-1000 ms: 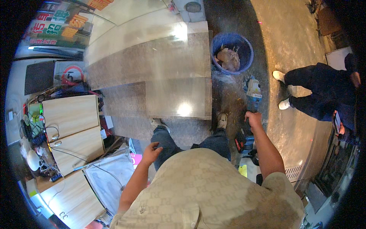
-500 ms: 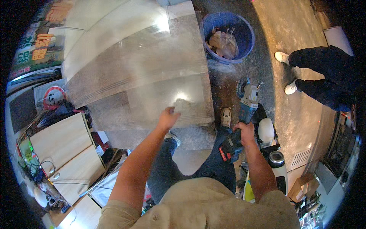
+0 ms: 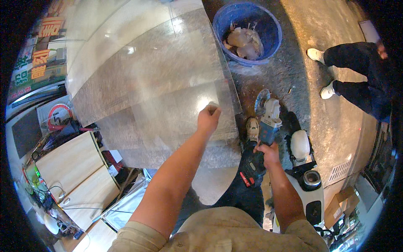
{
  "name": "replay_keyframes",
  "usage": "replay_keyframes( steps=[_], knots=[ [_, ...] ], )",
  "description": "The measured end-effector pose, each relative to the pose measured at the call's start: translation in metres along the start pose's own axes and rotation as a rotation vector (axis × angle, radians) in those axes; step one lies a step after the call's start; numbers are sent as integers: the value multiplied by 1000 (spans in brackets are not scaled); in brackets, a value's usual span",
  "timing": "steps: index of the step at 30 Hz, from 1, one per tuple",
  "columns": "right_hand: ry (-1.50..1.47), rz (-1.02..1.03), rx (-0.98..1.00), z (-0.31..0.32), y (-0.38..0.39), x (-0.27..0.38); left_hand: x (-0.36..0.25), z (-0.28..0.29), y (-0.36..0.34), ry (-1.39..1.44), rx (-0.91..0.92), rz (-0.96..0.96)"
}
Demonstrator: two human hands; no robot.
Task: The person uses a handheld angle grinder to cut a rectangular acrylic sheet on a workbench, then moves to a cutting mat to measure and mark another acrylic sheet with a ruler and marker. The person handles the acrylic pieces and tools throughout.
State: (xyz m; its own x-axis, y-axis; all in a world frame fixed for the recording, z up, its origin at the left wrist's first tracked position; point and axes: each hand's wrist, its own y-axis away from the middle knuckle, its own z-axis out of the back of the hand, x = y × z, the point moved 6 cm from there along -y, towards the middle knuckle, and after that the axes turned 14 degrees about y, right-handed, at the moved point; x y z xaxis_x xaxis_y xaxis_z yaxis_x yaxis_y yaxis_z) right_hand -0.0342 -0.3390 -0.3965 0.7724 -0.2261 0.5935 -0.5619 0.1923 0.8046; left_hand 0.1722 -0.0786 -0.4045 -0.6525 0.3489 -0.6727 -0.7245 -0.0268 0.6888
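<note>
A large grey glossy stone slab [image 3: 159,88] lies on the ground in front of me, stacked over paler slabs. My left hand [image 3: 208,118] rests closed on its surface near the right edge, fingers curled, with a small pale piece at the fingertips. My right hand [image 3: 267,152] grips the rear handle of a blue angle grinder [image 3: 268,119], whose disc [image 3: 262,100] points away from me just off the slab's right edge, above the dusty floor.
A blue bucket [image 3: 247,31] with pale rubble stands beyond the slab. Another person's legs [image 3: 357,75] stand at the right. A white scooter [image 3: 308,185] is parked by my right side. Wooden boards [image 3: 69,168] and cables clutter the left.
I have leaned further over the slab. My left hand slid right along the slab to its edge and closed. My right hand still holds the grinder, now nearer the slab edge.
</note>
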Motion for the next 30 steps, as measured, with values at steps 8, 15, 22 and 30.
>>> replay_keyframes(
  steps=[8, 15, 22, 30],
  knots=[
    [-270, 55, 124, 15, 4, 36, 18, -5, 60, 541, 229, 75],
    [-245, 180, 105, 23, -6, 68, 13, -64, 71, 963, 211, 180],
    [-367, 113, -4, 39, 0, 59, -15, -144, 2, 1299, 264, 357],
    [-288, 103, -49, 54, 4, 21, -30, -187, -36, 1441, 168, 229]
  ],
)
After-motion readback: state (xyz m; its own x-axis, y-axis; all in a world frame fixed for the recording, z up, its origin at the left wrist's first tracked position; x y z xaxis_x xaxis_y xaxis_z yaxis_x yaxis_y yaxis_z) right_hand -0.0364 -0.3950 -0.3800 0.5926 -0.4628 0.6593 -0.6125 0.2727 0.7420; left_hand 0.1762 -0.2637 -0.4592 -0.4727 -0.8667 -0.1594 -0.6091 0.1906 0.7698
